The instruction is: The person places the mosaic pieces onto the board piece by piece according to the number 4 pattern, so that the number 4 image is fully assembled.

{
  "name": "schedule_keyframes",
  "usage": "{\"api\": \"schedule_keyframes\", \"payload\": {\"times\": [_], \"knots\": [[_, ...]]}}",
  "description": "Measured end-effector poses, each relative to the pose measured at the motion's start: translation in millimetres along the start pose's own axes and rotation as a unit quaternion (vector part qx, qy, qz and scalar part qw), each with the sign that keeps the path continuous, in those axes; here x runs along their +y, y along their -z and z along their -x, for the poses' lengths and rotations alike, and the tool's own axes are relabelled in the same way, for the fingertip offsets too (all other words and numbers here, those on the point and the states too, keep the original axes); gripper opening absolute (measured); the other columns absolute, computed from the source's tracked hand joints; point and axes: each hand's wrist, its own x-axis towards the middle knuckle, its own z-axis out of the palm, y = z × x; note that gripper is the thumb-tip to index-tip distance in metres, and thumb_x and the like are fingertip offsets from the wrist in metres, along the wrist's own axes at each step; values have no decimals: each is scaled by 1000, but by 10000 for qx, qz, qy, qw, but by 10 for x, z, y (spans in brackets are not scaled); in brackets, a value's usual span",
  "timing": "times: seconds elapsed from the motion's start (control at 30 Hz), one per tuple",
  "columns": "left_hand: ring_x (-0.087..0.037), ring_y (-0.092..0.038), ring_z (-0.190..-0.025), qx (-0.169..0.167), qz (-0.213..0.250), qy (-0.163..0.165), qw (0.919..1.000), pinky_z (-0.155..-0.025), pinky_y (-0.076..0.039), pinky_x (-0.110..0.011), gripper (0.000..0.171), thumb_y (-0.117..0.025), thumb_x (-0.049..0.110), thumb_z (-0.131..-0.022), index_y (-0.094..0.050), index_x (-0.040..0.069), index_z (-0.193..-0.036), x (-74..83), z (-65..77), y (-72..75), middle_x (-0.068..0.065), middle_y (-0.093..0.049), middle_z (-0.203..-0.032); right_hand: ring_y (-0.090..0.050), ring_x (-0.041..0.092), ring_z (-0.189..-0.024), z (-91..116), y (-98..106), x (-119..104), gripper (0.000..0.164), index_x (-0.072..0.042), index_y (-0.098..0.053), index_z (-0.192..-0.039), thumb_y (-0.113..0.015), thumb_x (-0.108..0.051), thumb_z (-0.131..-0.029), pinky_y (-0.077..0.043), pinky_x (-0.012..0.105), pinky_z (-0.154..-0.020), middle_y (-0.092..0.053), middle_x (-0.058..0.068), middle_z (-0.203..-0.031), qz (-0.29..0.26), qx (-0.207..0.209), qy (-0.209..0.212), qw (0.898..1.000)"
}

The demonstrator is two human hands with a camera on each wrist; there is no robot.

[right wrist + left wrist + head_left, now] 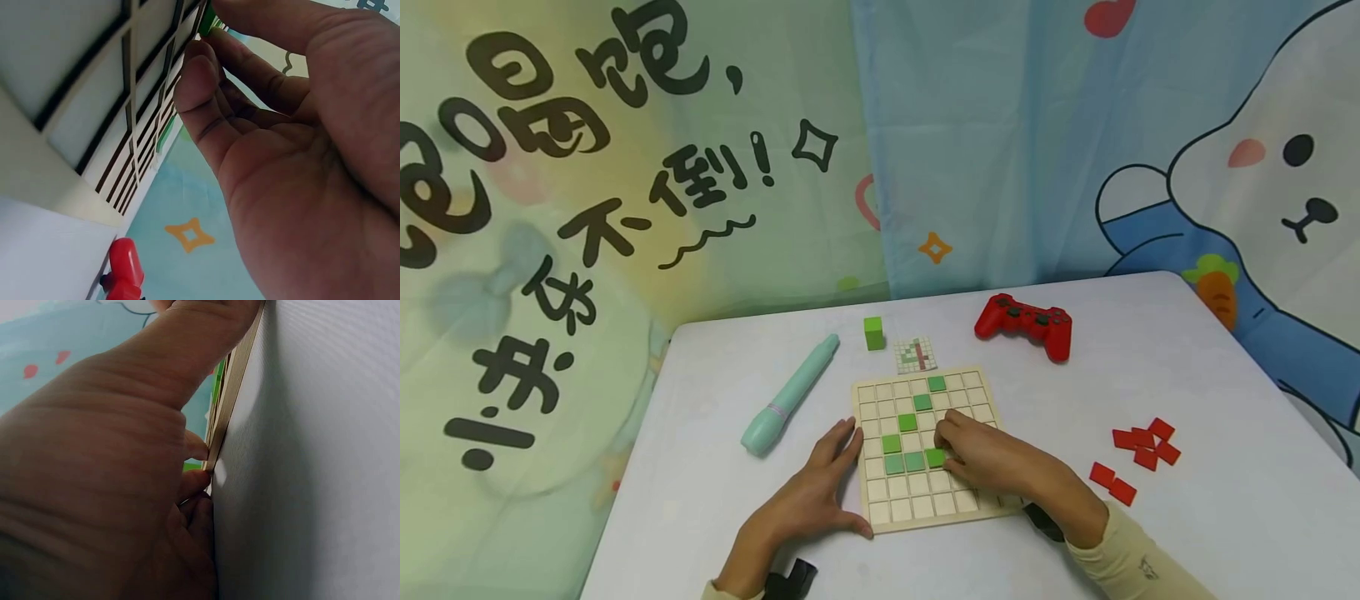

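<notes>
Head view: gridded wooden board (912, 441)

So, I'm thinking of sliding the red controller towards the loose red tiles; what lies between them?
Nothing: the head view shows only bare white tabletop between the red controller and the red tiles.

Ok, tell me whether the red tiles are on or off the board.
Off: the red tiles lie on the table, beside the board.

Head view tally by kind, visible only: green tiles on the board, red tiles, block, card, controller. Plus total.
Green tiles on board: 7
Red tiles: 7
Block: 1
Card: 1
Controller: 1
Total, board excluded: 17
</notes>
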Motion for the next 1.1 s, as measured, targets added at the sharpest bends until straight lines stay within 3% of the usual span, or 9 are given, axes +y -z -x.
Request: {"api": "schedule_keyframes", "payload": {"times": [0.3,0.57,0.8,1.1], "knots": [[-38,-13,-168,14,29,28,10000,-129,-35,-55,139,-99,53,-64,-22,5,-170,-13,8,-5,-15,-12,-181,-52,5,-88,-4,11,-44,16,-9,-65,-111,-75,-13,-99,-54,27,-79,-56,-3,-106,30,-125,-92,9999],[-38,-14,-168,43,21,-7,10000,-128,-36,-55,139,-99,54,-64,-23,5,-170,-25,9,-10,-15,-13,-181,-56,9,-100,-91,-4,-196,24,-8,-69,-120,-76,-16,-99,-57,30,-87,-60,0,-116,61,-25,151,9999],[-35,-13,-169,70,45,-14,10000,-128,-37,-55,139,-99,55,-64,-22,7,-170,-27,5,-17,-12,-12,-181,-52,8,-93,-199,-87,-249,24,-9,-67,-116,-78,-20,-98,-54,28,-83,-54,-4,-106,316,-110,200,9992],[-36,-15,-168,90,55,-13,9999,-127,-37,-55,139,-99,53,-64,-23,6,-170,-15,0,-18,-13,-13,-181,-51,8,-93,-188,-107,-244,23,-10,-64,-115,-78,-16,-98,-54,28,-81,-53,-4,-104,540,39,244,9982]]}}
